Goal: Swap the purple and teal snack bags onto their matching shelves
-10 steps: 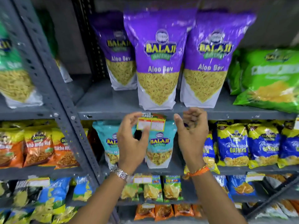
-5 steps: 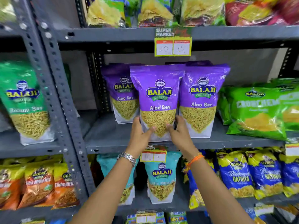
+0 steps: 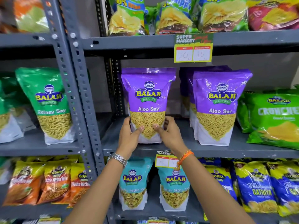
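Observation:
A purple Aloo Sev bag (image 3: 148, 94) stands upright on the middle shelf (image 3: 186, 150). My left hand (image 3: 130, 137) grips its lower left side and my right hand (image 3: 168, 135) grips its lower right side, thumbs on the front. Another purple bag (image 3: 216, 107) stands to the right, with more purple bags partly hidden behind it. Two teal bags (image 3: 133, 183) (image 3: 175, 186) stand upright on the shelf below, under my forearms.
Green Ratlami Sev bags (image 3: 50, 102) fill the left bay beyond the grey upright post (image 3: 77, 94). A light green bag (image 3: 273, 117) lies at the right. Chip bags (image 3: 176, 15) sit on the top shelf, above a price tag (image 3: 193, 49). Orange, yellow and blue packets line the lower shelf.
My hands rose from the lower shelf edge to the front purple bag and took hold of it. That bag now stands further left, apart from the others. The view tilted upward.

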Demonstrator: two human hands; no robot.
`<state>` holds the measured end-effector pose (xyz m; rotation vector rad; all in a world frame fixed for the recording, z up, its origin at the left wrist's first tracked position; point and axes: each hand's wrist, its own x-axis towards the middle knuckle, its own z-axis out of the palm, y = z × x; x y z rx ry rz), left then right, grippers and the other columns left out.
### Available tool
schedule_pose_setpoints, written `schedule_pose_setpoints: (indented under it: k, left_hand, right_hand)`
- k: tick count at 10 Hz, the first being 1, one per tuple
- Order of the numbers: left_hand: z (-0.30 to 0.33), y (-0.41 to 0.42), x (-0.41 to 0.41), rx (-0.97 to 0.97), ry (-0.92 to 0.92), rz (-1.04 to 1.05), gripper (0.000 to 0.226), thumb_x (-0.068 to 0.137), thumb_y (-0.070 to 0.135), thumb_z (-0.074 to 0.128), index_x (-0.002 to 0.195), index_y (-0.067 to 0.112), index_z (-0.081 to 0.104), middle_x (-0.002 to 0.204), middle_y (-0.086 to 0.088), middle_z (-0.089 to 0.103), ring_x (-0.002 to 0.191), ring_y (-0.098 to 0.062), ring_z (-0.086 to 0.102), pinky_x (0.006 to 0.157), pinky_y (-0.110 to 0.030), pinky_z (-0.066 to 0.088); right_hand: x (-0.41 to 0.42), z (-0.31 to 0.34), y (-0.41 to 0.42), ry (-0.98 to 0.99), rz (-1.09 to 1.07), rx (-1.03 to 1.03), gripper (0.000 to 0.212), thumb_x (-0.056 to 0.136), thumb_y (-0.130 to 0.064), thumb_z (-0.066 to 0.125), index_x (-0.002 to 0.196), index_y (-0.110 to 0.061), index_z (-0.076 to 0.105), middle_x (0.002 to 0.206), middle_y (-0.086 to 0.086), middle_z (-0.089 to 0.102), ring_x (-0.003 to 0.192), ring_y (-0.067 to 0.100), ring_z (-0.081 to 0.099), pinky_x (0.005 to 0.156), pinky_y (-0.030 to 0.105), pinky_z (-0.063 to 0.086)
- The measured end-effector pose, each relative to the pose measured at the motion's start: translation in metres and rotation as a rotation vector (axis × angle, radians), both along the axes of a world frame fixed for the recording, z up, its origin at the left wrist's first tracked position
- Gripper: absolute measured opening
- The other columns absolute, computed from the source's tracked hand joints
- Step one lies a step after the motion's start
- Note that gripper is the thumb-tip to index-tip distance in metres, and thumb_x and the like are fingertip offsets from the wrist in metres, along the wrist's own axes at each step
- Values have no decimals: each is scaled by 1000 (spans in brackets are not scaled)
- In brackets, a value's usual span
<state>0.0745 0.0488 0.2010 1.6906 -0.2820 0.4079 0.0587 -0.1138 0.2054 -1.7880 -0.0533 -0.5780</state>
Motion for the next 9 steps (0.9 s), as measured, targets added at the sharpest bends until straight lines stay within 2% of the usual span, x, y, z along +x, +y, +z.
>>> schedule_pose_setpoints:
  k: [1,2,3,4,7,8,9]
  left_hand:
    - [-5,20,10,-46,47,6,74,65,51,73,133,26,55,125,-2,73,118,-23,69,107,-54,54]
    - [-8,32,14,-48,86,-9,61,81,32,76,136,24,52,128,-4,70,121,-24,68,109,-55,52]
    - [-11,39,20,-57,90,-23,57,88,20,72,140,18,50,131,-6,69,123,-24,66,110,-56,51]
    - [-14,45,25,-64,82,-40,62,84,23,71,142,16,49,134,-9,69,125,-26,66,110,-56,51]
    - [-19,48,25,-12,36,-11,65,85,29,70,145,20,47,136,-5,67,125,-23,65,110,-56,50]
    - [-20,49,26,-2,49,-15,67,83,34,68,145,24,46,136,-2,67,125,-21,65,111,-55,50]
    - [-19,46,23,2,29,-19,65,90,30,69,149,27,42,138,0,65,128,-20,63,112,-55,49]
  right_hand:
    - [7,1,18,26,14,-15,47,85,-24,76,123,-8,53,121,11,69,111,24,65,99,48,53]
    - [14,-3,31,29,22,-15,48,83,-23,78,122,-8,54,121,12,69,111,25,66,98,48,54]
    - [20,-5,37,30,6,-13,51,79,-26,82,120,-10,55,118,11,70,110,26,67,97,48,56]
    - [22,-6,40,26,7,-15,50,80,-25,82,119,-9,55,119,11,70,110,25,66,94,39,56]
    - [21,-7,42,28,20,-35,45,82,-25,80,116,-16,51,122,10,68,114,24,64,99,44,55]
    - [21,-8,41,52,36,-25,48,83,-25,79,119,-13,50,124,10,67,116,24,63,100,43,54]
    - [15,-1,42,71,47,-47,62,82,-31,79,129,-10,45,130,10,63,121,25,61,103,44,52]
